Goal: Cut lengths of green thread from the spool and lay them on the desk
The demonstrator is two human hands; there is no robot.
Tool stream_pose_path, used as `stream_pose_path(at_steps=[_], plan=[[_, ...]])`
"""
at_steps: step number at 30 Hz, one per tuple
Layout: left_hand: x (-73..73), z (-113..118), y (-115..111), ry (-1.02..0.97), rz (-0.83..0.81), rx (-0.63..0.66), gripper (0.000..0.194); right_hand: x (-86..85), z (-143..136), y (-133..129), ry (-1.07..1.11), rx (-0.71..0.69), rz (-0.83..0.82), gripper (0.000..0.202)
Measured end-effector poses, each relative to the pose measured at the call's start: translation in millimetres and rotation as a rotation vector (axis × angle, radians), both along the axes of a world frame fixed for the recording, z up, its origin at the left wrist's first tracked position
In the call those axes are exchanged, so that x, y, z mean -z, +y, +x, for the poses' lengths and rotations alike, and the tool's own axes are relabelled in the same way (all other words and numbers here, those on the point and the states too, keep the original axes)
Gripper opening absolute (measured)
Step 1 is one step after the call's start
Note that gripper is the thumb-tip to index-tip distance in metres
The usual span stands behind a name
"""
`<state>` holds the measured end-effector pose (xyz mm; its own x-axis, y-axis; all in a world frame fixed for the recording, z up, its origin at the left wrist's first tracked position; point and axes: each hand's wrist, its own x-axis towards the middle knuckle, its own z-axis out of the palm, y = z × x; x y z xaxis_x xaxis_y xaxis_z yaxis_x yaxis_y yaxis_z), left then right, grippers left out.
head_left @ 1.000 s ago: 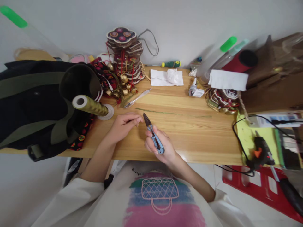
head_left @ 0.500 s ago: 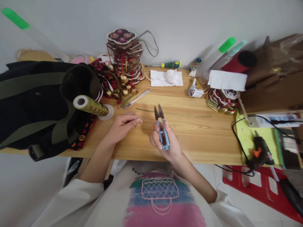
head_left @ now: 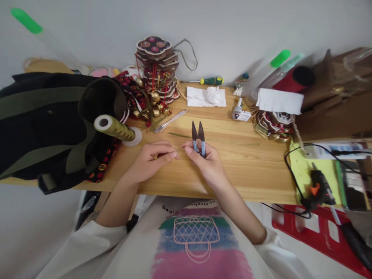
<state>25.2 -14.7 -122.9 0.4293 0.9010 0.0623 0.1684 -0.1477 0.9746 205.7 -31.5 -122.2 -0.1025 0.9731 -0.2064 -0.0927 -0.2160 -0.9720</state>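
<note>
Scene is being lit softly, dimly | faint sheen is being reflected off tabletop (head_left: 247, 170), mid-frame | shadows are being cast on wall (head_left: 232, 35), upper right | edges are being stretched, blurred

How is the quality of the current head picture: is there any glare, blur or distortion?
In the head view, the light is soft, with a faint sheen on the table; also in the head view, the green cap at upper left looks stretched, the small white bottle's print is too soft to read, but the snips in the right hand show clear blade outlines.
</note>
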Motion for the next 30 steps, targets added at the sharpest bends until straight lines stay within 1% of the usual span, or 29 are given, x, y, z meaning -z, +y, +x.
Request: stream_pose_path(at_steps=[6, 11, 19, 23, 26, 30], plan=[[-2.4, 1.4, 1.0, 0.007, 0.019, 0.016, 0.027, -1.2, -0.6, 0.4, 0.012, -0.019, 0.006, 0.036], [-4.0, 2.6, 0.6, 0.046, -0.028, 0.025, 0.029, -3.0, -1.3, 0.2, 0.008, -0.040, -0.008, 0.037], [0.9, -0.1, -3.2, 0.119, -0.102, -0.014, 0.030, -3.3, 3.5, -0.3, 0.003, -0.008, -0.051, 0.040], [3.7, -5.0, -3.2, 0.185, -0.089, -0.038, 0.029, -0.2, 22.3, -2.2, -0.035, 0.112, -0.057, 0.041], [8.1, -11.0, -2.3, 0.259, -0.082, -0.063, 0.029, 4.8, 47.0, -5.6, -0.082, 0.223, -0.083, 0.042], [17.7, -19.8, -1.9, 0.355, -0.068, -0.095, 0.033, 11.4, 83.5, -12.8, -0.168, 0.390, -0.101, 0.043]])
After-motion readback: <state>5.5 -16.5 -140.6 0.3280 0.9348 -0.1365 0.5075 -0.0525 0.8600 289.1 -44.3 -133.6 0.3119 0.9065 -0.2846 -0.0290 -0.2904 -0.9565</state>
